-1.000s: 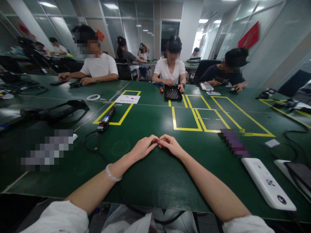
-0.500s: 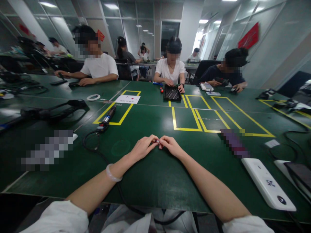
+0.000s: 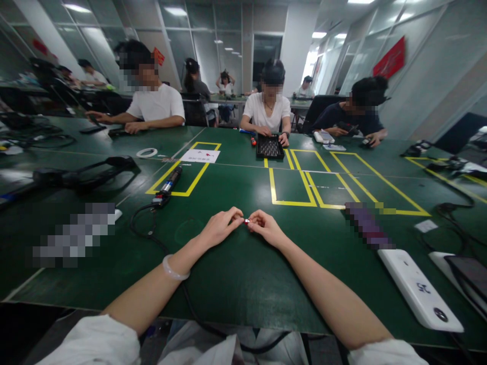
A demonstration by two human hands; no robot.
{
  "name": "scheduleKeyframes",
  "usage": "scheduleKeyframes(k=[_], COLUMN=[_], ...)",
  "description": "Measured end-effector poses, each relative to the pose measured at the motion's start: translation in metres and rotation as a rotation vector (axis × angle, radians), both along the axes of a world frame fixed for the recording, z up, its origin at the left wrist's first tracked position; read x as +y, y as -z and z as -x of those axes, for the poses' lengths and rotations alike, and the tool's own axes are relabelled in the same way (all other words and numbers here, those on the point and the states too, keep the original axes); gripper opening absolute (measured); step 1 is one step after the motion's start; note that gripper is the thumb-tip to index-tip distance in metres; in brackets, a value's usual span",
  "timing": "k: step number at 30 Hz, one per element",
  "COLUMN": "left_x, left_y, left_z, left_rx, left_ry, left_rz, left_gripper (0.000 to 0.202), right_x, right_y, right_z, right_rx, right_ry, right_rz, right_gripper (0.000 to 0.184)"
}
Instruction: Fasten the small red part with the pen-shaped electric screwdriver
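Observation:
My left hand (image 3: 220, 227) and my right hand (image 3: 266, 227) rest on the green table (image 3: 243, 284) with fingertips meeting. Between them both hands pinch a tiny red and silver part (image 3: 247, 221); it is too small to name. A pale bangle (image 3: 173, 268) circles my left wrist.
A corded electric screwdriver (image 3: 169, 183) lies at the left inside a yellow taped box. A white power strip (image 3: 418, 289) lies at the right. A black tray (image 3: 270, 147) sits far across by a person in white (image 3: 266, 109). Other people sit along the far edge.
My hands have shifted slightly; the small part now shows more clearly between the fingertips. Little else has moved.

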State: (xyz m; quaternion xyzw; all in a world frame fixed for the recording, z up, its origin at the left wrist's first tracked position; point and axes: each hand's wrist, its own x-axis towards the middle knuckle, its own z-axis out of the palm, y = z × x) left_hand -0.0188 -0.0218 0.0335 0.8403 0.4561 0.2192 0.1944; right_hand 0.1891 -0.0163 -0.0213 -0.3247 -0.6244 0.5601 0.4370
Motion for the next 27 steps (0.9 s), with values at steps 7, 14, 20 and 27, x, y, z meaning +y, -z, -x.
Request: scheduleKeyframes(k=[7,14,20,27], left_x=[0.047,0.076,0.084,0.076], left_y=[-0.011,0.003,0.005,0.006], left_z=[0.080,0.188,0.208,0.180], left_rx=[0.210,0.396,0.438,0.437], left_ry=[-0.539,-0.927,-0.859,-0.850], left_rz=[-0.244,-0.032,0.102,0.019], left_gripper=[0.042,0.073,0.063,0.066], right_x=[-0.002,-0.001,0.000,-0.002], right_y=[-0.005,-0.004,-0.002,-0.005], right_z=[0.001,0.001,0.001,0.002], right_rx=[-0.067,-0.102,-0.112,-0.133], right_ry=[0.025,0.011,0.006,0.009], right_rz=[-0.003,-0.004,-0.008,-0.010], right_gripper=[0.033,0.033,0.031,0.033])
